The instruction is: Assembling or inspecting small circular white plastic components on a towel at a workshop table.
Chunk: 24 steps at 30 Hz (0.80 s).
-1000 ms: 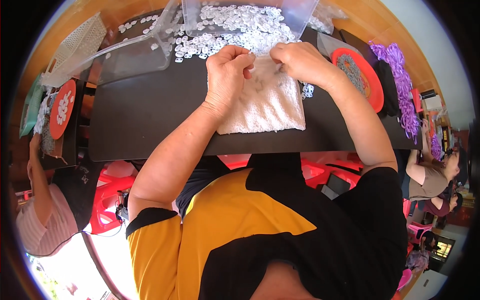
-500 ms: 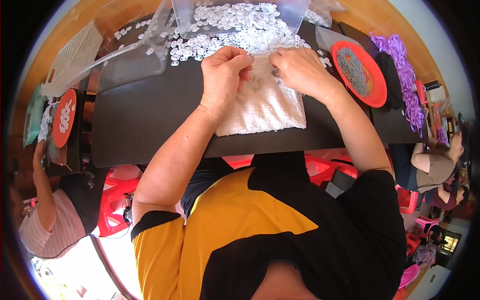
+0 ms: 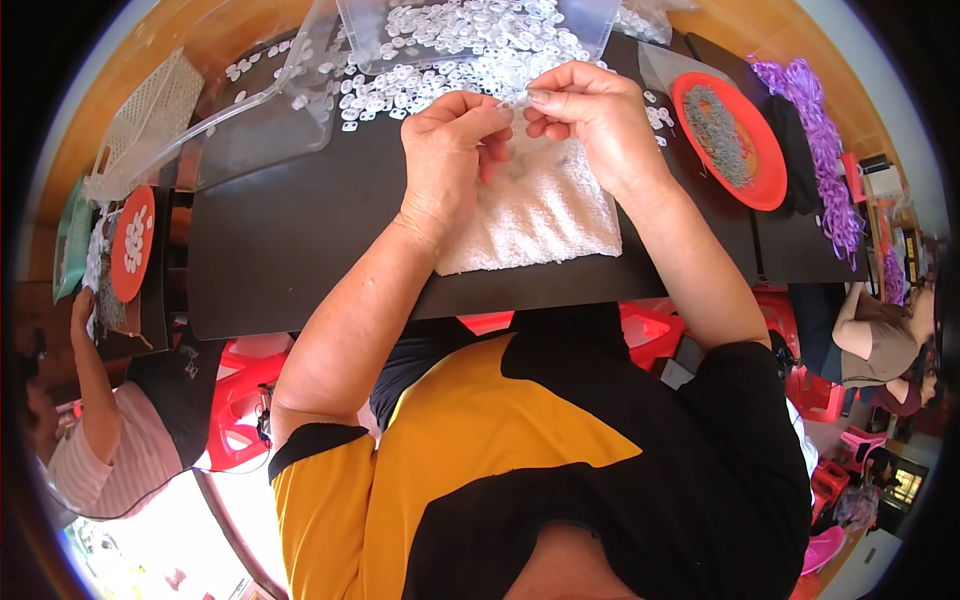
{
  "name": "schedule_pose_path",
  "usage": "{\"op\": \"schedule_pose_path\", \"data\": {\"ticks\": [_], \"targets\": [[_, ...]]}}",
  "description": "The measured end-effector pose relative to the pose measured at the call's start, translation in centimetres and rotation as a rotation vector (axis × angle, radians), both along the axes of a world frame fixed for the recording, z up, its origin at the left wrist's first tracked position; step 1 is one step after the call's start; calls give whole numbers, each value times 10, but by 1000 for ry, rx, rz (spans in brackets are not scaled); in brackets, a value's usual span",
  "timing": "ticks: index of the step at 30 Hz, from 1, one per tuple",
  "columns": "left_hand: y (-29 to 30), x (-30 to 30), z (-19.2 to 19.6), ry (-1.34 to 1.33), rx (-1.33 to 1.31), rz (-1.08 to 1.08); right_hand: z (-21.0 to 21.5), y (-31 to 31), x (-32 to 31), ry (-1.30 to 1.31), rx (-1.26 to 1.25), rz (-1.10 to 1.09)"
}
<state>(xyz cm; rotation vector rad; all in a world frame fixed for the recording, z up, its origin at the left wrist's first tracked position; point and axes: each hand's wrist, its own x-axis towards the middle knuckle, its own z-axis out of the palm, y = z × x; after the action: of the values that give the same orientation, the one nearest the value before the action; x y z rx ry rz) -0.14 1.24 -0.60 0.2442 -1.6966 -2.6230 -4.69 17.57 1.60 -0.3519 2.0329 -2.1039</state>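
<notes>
Far left: a co-worker's arm in a striped pink sleeve reaches up toward a small round orange plate of white rings beside a green tray. Above it, a cream perforated plastic basket. A clear plastic container lid lies tilted on the black rectangular tabletop, loose white plastic rings scattered next to it. Centre: left hand raised above the white terry cloth towel, thumb and forefinger pinched closed on a tiny pale piece, probably one ring, too small to tell. Right hand meets it fingertip to fingertip, pinching the same piece. Behind the hands, a clear plastic tub full of rings. Right: round orange plate holding grey metal bits, then a strand of purple cords. Far right, another seated person in a brown top.
</notes>
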Motion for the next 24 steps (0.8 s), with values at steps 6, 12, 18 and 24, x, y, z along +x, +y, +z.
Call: {"op": "schedule_pose_path", "data": {"ticks": [6,12,18,24], "targets": [[-1,-1,0,-10,31,7,-9,0,-1,-89,-41,43],[-4,-3,-2,-40,61,26,-16,10,-11,41,157,51],[-7,-6,-4,-11,37,30,-30,21,-24,736,1119,-70],[-9,-6,-4,0,37,34,-21,27,-26,918,966,-203]]}}
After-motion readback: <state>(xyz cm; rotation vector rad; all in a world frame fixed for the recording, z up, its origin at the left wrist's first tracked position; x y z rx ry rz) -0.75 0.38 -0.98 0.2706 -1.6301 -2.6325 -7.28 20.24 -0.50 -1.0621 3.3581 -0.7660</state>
